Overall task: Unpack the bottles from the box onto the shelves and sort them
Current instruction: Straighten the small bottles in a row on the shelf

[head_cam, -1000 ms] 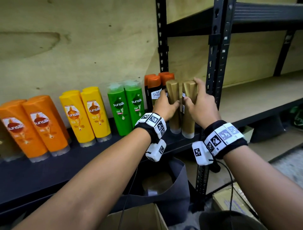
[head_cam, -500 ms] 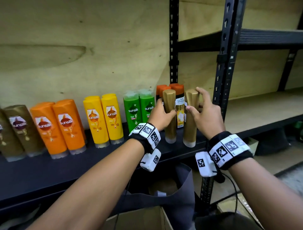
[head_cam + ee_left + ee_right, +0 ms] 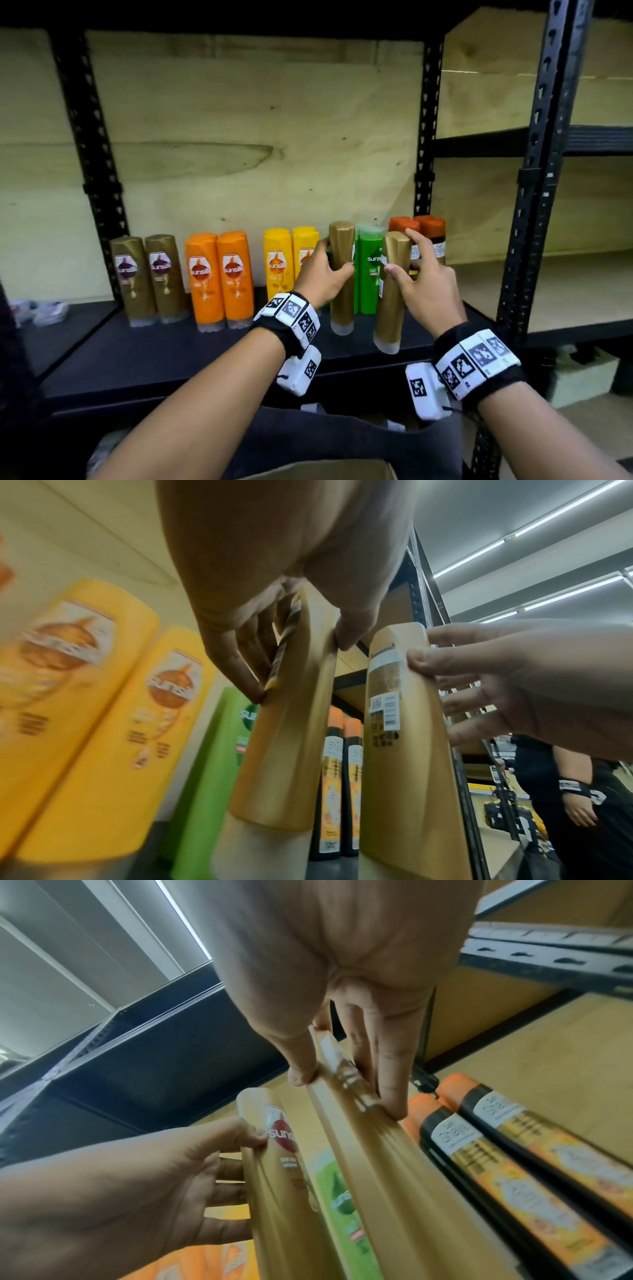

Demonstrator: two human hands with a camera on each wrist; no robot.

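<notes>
While two gold bottles (image 3: pixel 149 277) already stand at the shelf's (image 3: pixel 144 346) far left, the left hand (image 3: pixel 320 274) grips another gold bottle (image 3: pixel 342 277) and the right hand (image 3: pixel 423 287) grips its twin (image 3: pixel 392 291), probably carrying them leftward to join that matching pair.

Four gold bottles (image 3: pixel 141 277) showing, two orange bottles (image 3: pixel 219 279), two yellow bottles (image 3: pixel 278 257), two orange-capped bottles (image 3: pixel 430 228), one green bottle (image 3: pixel 368 270) standing in view
</notes>
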